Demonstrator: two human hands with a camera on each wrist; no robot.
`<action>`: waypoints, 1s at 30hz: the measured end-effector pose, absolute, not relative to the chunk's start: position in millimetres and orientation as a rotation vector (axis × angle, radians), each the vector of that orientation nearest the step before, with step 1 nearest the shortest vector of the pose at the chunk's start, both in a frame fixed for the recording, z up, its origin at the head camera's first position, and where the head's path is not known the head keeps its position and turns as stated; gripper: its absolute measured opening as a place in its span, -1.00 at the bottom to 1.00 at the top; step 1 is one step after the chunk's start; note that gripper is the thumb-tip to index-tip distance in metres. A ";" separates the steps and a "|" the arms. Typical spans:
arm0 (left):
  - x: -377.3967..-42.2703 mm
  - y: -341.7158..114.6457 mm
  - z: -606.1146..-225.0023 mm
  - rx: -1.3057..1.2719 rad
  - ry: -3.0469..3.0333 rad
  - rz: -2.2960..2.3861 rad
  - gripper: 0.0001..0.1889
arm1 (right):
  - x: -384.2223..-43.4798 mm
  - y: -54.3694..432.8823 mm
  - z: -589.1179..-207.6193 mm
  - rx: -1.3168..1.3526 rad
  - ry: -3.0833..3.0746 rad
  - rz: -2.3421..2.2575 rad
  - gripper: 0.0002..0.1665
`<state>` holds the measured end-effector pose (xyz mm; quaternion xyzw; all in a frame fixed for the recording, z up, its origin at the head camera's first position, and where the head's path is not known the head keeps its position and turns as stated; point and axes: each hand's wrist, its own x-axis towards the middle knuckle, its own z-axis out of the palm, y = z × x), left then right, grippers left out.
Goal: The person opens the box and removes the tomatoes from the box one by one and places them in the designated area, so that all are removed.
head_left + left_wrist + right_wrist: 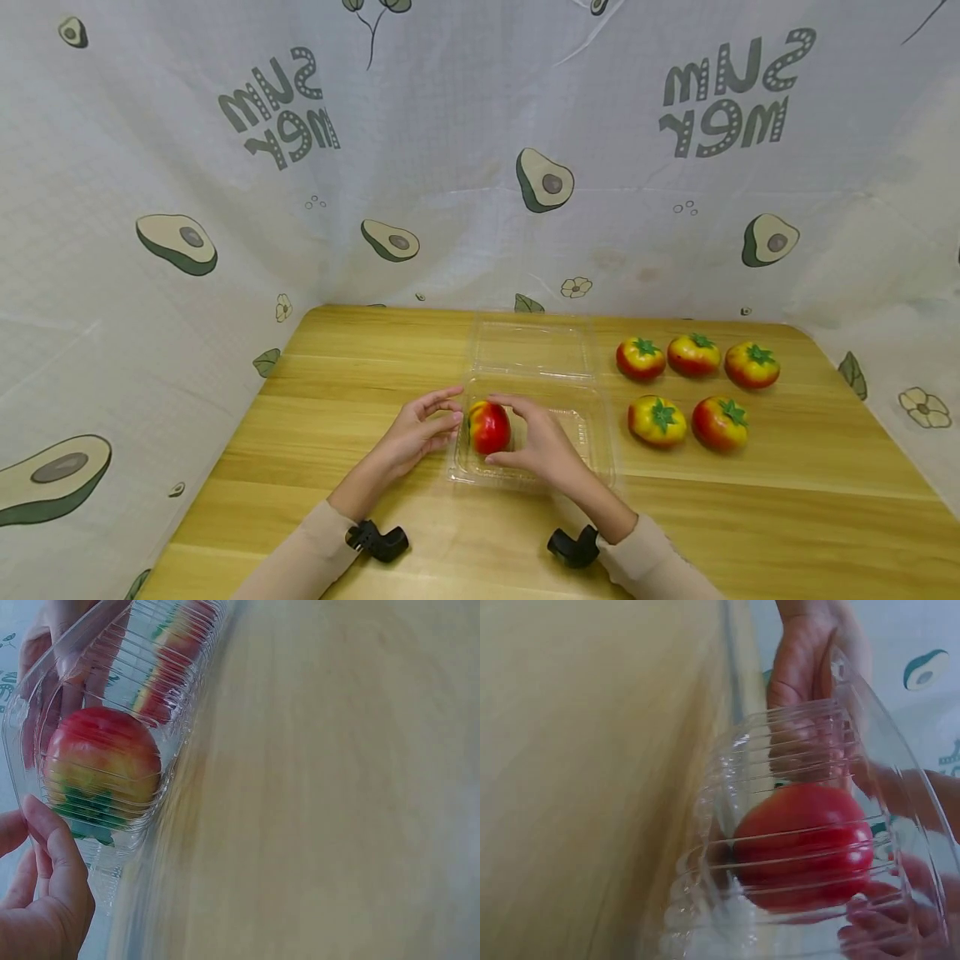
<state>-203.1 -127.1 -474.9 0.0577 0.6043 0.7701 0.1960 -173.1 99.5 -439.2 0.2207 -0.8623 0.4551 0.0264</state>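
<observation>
A clear plastic clamshell box (606,433) sits on the table with its lid (534,346) folded back. Inside, at the left end, a red-and-yellow persimmon (490,427) lies on its side, green leafy top toward my left hand. My right hand (543,437) reaches over the box and holds this fruit between thumb and fingers. Through the clear wall in the right wrist view, the persimmon (804,847) shows its red side. My left hand (415,432) pinches the box's left rim; its fingers (56,832) are at the box corner in the left wrist view.
Several more persimmons stand in two rows right of the box, among them a front left one (657,422) and a back right one (752,365). The wooden table (352,358) ends against a patterned cloth (465,167). Black wrist mounts (378,542) sit at both sleeves.
</observation>
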 end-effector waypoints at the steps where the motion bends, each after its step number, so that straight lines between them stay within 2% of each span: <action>1: -203.0 -127.4 -474.9 0.168 1.695 2.156 -0.44 | -173.7 98.5 -439.0 0.689 -2.665 1.408 -0.11; 8: -202.7 -128.1 -475.2 0.194 1.702 2.151 -0.44 | -179.2 92.1 -441.6 0.746 -2.673 1.399 -0.09; 30: -204.5 -127.1 -477.1 0.190 1.692 2.158 -0.45 | -181.2 84.8 -447.0 0.558 -2.746 1.373 -0.11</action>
